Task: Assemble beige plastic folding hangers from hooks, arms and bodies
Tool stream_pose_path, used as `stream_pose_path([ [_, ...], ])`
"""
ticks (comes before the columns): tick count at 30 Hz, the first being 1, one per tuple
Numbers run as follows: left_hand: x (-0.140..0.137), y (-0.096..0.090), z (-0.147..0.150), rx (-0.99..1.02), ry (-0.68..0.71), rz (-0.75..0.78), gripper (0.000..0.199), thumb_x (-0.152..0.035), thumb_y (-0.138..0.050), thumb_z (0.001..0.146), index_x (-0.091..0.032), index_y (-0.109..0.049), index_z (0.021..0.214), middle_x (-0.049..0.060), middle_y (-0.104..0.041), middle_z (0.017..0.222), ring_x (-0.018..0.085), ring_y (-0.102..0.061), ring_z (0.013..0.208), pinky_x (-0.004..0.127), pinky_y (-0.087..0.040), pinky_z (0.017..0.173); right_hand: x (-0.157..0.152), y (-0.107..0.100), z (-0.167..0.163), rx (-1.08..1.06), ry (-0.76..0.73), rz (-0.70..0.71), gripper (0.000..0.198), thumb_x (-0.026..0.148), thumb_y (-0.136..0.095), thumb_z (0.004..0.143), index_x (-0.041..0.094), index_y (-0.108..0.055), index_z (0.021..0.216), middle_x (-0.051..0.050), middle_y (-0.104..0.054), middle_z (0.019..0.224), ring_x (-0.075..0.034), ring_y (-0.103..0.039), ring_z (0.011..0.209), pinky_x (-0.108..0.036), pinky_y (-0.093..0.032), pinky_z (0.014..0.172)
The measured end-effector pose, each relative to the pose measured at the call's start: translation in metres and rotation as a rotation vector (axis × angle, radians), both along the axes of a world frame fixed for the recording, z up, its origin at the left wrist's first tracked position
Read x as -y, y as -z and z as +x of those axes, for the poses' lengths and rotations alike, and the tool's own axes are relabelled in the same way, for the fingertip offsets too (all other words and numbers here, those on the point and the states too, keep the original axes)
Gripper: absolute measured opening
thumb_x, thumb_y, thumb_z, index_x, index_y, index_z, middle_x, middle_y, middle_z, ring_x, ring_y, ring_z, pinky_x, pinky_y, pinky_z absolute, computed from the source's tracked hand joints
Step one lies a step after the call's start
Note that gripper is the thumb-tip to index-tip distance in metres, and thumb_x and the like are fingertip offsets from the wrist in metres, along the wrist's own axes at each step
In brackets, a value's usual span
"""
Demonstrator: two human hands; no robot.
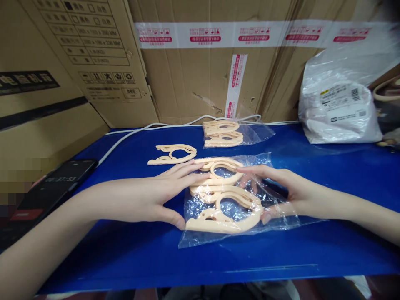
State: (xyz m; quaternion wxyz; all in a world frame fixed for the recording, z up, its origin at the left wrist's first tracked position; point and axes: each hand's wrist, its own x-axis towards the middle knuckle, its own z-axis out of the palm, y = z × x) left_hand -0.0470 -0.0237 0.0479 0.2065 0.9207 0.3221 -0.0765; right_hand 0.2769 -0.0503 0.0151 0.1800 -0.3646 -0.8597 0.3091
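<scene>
A clear plastic bag [200, 239] lies on the blue table in front of me, with beige folding hangers [240, 192] inside it in two groups. My left hand [146, 196] rests at the bag's left side, fingers stretched over the upper hangers and thumb at the lower left corner. On the right, my right hand [287, 193] grips the bag around the hangers' curved ends, index finger above and thumb lower down; its other fingers show partly through the film. Just behind my left hand lies a loose folded hanger [189, 155].
Another bag of hangers [223, 133] lies farther back. A phone [53, 187] showing a timer is at the left, near a white cable [125, 135]. Cardboard boxes [193, 75] wall the back and left. A white plastic package [339, 110] stands at the back right.
</scene>
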Motion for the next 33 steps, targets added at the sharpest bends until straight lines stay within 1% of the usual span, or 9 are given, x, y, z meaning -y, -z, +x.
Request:
stream_pose_path([
  [3, 0.000, 0.000, 0.001, 0.001, -0.013, -0.010, 0.085, -0.059, -0.063, 0.083, -0.047, -0.013, 0.152, -0.005, -0.005, 0.163, 0.033, -0.006, 0.149, 0.054, -0.029, 0.115, 0.000, 0.000, -0.003, -0.023, -0.007, -0.009, 0.076, 0.043, -0.077, 0.076, 0.034, -0.044, 0.144, -0.001, -0.065, 0.126, -0.024, -0.063, 0.112, -0.035, -0.051, 0.095],
  [9, -0.003, 0.002, 0.001, -0.030, -0.021, -0.017, 0.086, -0.062, -0.060, 0.084, -0.047, -0.010, 0.152, -0.005, -0.001, 0.163, 0.034, -0.002, 0.149, 0.053, -0.028, 0.116, 0.000, 0.001, -0.002, -0.007, -0.031, -0.007, 0.074, 0.043, -0.077, 0.076, 0.035, -0.044, 0.143, 0.000, -0.066, 0.121, -0.021, -0.064, 0.106, -0.034, -0.051, 0.091],
  [13, -0.011, -0.004, -0.016, -0.033, -0.071, 0.086, 0.087, -0.065, -0.058, 0.083, -0.048, -0.008, 0.152, -0.009, 0.001, 0.163, 0.033, -0.002, 0.150, 0.052, -0.020, 0.120, -0.001, 0.003, 0.003, 0.054, -0.025, 0.038, 0.079, 0.043, -0.077, 0.075, 0.032, -0.042, 0.145, -0.002, -0.065, 0.122, -0.023, -0.063, 0.109, -0.035, -0.051, 0.092],
  [16, -0.029, -0.009, -0.038, -0.050, -0.192, 0.206, 0.084, -0.065, -0.057, 0.084, -0.047, -0.011, 0.153, -0.009, 0.000, 0.164, 0.034, -0.001, 0.150, 0.054, -0.015, 0.120, -0.004, 0.004, 0.005, 0.064, -0.015, 0.069, 0.078, 0.045, -0.077, 0.075, 0.028, -0.045, 0.144, -0.003, -0.069, 0.114, -0.023, -0.066, 0.101, -0.033, -0.053, 0.086],
  [18, -0.043, -0.008, -0.051, -0.044, -0.277, 0.278, 0.090, -0.067, -0.058, 0.081, -0.042, -0.013, 0.154, -0.004, -0.004, 0.165, 0.035, -0.004, 0.150, 0.055, -0.015, 0.120, -0.004, 0.005, 0.004, 0.060, -0.028, 0.133, 0.075, 0.046, -0.075, 0.077, 0.027, -0.046, 0.143, -0.003, -0.070, 0.109, -0.021, -0.067, 0.096, -0.032, -0.054, 0.084],
  [21, -0.060, -0.003, -0.061, -0.038, -0.378, 0.295, 0.095, -0.072, -0.060, 0.076, -0.035, -0.020, 0.154, 0.001, -0.011, 0.164, 0.035, -0.011, 0.150, 0.054, -0.017, 0.119, -0.001, 0.004, 0.001, 0.081, -0.083, 0.294, 0.066, 0.042, -0.072, 0.081, 0.027, -0.049, 0.141, -0.004, -0.071, 0.110, -0.020, -0.068, 0.097, -0.030, -0.053, 0.083],
  [25, -0.066, 0.004, -0.056, -0.033, -0.412, 0.275, 0.097, -0.075, -0.058, 0.074, -0.028, -0.027, 0.153, 0.005, -0.019, 0.163, 0.033, -0.015, 0.149, 0.051, -0.018, 0.120, 0.004, 0.001, 0.000, 0.120, -0.125, 0.457, 0.055, 0.036, -0.066, 0.088, 0.028, -0.049, 0.140, -0.005, -0.072, 0.111, -0.018, -0.070, 0.089, -0.029, -0.054, 0.075],
  [28, -0.065, 0.006, -0.050, -0.024, -0.435, 0.282, 0.095, -0.075, -0.055, 0.076, -0.025, -0.029, 0.153, 0.008, -0.023, 0.161, 0.033, -0.020, 0.148, 0.050, -0.019, 0.119, 0.004, 0.000, 0.001, 0.132, -0.136, 0.461, 0.057, 0.035, -0.064, 0.089, 0.027, -0.045, 0.143, -0.005, -0.073, 0.108, -0.019, -0.070, 0.089, -0.029, -0.054, 0.075],
  [33, -0.068, 0.007, -0.044, -0.008, -0.459, 0.235, 0.087, -0.072, -0.053, 0.079, -0.022, -0.038, 0.148, 0.011, -0.039, 0.154, 0.032, -0.040, 0.139, 0.045, -0.033, 0.114, 0.001, 0.001, 0.007, 0.129, -0.146, 0.416, 0.065, 0.031, -0.060, 0.092, 0.028, -0.033, 0.151, -0.006, -0.072, 0.110, -0.020, -0.069, 0.097, -0.032, -0.055, 0.081],
])
